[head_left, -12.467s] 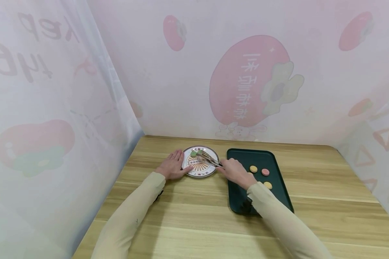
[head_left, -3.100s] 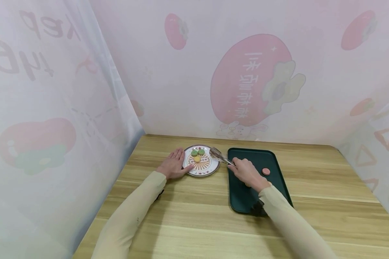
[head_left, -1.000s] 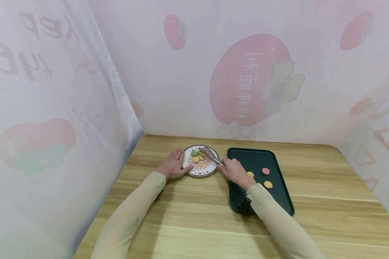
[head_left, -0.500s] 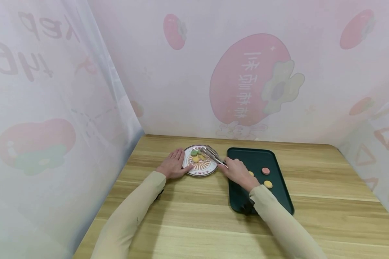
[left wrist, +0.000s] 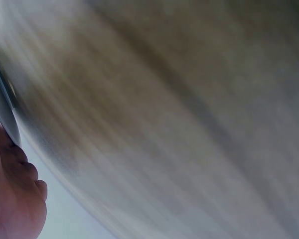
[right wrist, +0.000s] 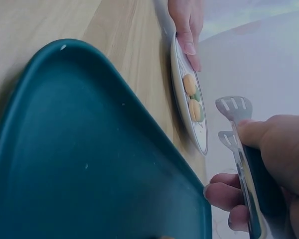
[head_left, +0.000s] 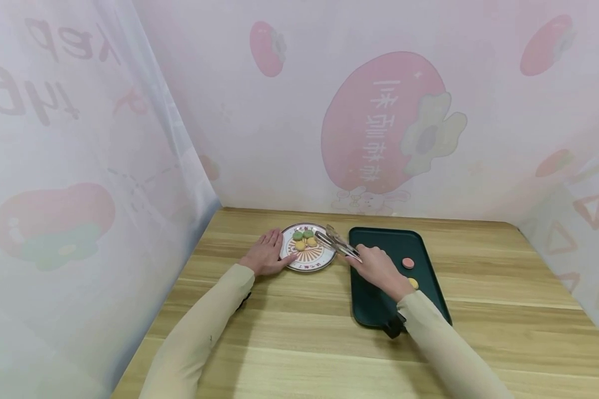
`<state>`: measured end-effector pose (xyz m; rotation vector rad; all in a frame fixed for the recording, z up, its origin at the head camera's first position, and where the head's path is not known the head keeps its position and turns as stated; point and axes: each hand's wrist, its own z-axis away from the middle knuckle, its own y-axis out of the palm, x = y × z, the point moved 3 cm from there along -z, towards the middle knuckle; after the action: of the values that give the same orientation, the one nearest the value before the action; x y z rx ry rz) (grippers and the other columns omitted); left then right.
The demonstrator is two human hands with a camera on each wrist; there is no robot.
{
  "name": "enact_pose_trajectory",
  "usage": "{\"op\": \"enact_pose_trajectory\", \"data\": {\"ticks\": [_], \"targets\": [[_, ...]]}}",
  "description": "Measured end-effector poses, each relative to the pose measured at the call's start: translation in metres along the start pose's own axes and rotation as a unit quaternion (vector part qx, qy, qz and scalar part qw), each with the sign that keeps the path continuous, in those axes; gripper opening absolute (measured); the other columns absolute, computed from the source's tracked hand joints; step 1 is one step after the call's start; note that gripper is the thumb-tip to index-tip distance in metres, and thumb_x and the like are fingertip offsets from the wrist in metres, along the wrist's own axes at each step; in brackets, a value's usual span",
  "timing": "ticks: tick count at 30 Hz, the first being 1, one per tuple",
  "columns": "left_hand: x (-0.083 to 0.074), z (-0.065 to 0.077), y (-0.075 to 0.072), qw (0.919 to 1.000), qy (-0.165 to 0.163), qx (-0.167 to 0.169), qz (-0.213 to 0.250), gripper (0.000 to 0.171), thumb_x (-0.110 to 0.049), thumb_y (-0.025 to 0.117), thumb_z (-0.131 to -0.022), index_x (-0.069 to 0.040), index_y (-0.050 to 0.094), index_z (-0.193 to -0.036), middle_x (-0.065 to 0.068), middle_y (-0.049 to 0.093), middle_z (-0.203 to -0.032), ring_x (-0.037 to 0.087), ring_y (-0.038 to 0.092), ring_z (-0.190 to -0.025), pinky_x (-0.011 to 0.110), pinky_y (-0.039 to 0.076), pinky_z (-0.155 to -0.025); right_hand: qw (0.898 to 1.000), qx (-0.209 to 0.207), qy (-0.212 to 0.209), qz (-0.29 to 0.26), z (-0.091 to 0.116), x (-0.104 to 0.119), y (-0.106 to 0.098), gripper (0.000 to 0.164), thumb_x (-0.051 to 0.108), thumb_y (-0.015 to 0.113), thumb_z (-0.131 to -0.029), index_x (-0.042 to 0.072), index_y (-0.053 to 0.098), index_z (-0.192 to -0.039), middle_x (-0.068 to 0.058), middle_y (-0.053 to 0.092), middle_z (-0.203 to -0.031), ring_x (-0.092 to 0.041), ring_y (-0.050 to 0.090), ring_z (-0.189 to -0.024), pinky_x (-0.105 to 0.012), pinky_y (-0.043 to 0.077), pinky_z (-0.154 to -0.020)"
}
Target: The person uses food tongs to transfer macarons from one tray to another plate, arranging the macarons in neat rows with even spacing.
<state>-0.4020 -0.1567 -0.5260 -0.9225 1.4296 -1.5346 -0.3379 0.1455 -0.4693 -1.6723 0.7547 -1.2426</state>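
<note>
My left hand lies with straight fingers at the left rim of a round white plate, its thumb over the edge. Two green macarons and two yellow macarons sit together on the plate's upper part. My right hand grips metal serving tongs by the handles, over the gap between plate and tray. In the right wrist view, the slotted tips of the tongs stand apart with nothing between them. The left wrist view shows part of the left hand and a blurred tabletop.
A dark green tray lies right of the plate, partly under my right forearm. On it are a pink macaron and a yellow macaron; my right hand hides some of the tray. A printed cloth hangs behind the wooden table.
Two yellow macarons have joined the green ones on the plate, and fewer show on the tray. The tongs have released the latest yellow one and drawn back right. My left hand stays put.
</note>
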Motion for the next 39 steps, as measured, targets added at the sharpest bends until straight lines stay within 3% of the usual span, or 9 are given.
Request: {"op": "enact_pose_trajectory", "data": {"ticks": [7, 11, 14, 21, 33, 39], "targets": [[0.001, -0.001, 0.001, 1.0000, -0.001, -0.005, 0.001, 0.101, -0.076, 0.024, -0.093, 0.003, 0.015, -0.155, 0.022, 0.011, -0.164, 0.034, 0.011, -0.153, 0.046, 0.016, -0.125, 1.000, 0.003, 0.005, 0.003, 0.013, -0.011, -0.011, 0.033, 0.040, 0.058, -0.098, 0.008, 0.057, -0.090, -0.001, 0.049, -0.059, -0.013, 0.048, -0.045, -0.024, 0.036, -0.042], [0.001, -0.001, 0.000, 1.0000, -0.002, -0.005, 0.001, 0.101, -0.076, 0.023, -0.093, 0.003, 0.015, -0.155, 0.022, 0.011, -0.164, 0.034, 0.011, -0.153, 0.046, 0.016, -0.125, 0.999, 0.016, 0.029, 0.017, 0.022, -0.018, -0.018, 0.036, 0.046, 0.055, -0.098, 0.010, 0.058, -0.094, 0.000, 0.049, -0.057, -0.014, 0.048, -0.044, -0.023, 0.029, -0.038], [0.002, 0.000, 0.000, 1.0000, 0.000, -0.004, 0.000, 0.101, -0.076, 0.023, -0.093, 0.003, 0.014, -0.155, 0.022, 0.011, -0.164, 0.034, 0.011, -0.153, 0.046, 0.016, -0.125, 0.999, 0.005, 0.020, 0.032, 0.029, -0.023, -0.023, 0.036, 0.046, 0.056, -0.098, 0.010, 0.058, -0.094, 0.002, 0.048, -0.056, -0.013, 0.046, -0.043, -0.023, 0.027, -0.037], [0.002, 0.000, 0.000, 1.0000, -0.001, -0.001, -0.002, 0.101, -0.076, 0.022, -0.093, 0.003, 0.013, -0.156, 0.022, 0.010, -0.164, 0.033, 0.010, -0.153, 0.046, 0.015, -0.125, 1.000, -0.011, -0.014, 0.019, 0.046, -0.036, -0.032, 0.030, 0.037, 0.058, -0.099, 0.007, 0.059, -0.095, 0.002, 0.050, -0.061, -0.009, 0.044, -0.045, -0.024, 0.037, -0.041], [0.001, 0.000, 0.000, 1.0000, 0.000, -0.008, 0.005, 0.098, -0.073, 0.027, -0.094, 0.003, 0.016, -0.155, 0.022, 0.011, -0.163, 0.034, 0.012, -0.153, 0.046, 0.016, -0.125, 0.998, -0.039, -0.029, 0.050, 0.068, -0.055, -0.043, 0.027, 0.031, 0.063, -0.097, 0.006, 0.058, -0.089, 0.002, 0.047, -0.061, -0.009, 0.042, -0.047, -0.022, 0.034, -0.043], [0.001, -0.001, 0.002, 0.9999, 0.002, -0.011, 0.007, 0.099, -0.073, 0.028, -0.094, 0.003, 0.016, -0.155, 0.022, 0.012, -0.163, 0.035, 0.012, -0.153, 0.047, 0.016, -0.125, 0.997, -0.045, -0.038, 0.059, 0.077, -0.062, -0.046, 0.027, 0.031, 0.063, -0.097, 0.004, 0.057, -0.094, 0.003, 0.046, -0.059, -0.008, 0.041, -0.046, -0.022, 0.033, -0.044]]}}
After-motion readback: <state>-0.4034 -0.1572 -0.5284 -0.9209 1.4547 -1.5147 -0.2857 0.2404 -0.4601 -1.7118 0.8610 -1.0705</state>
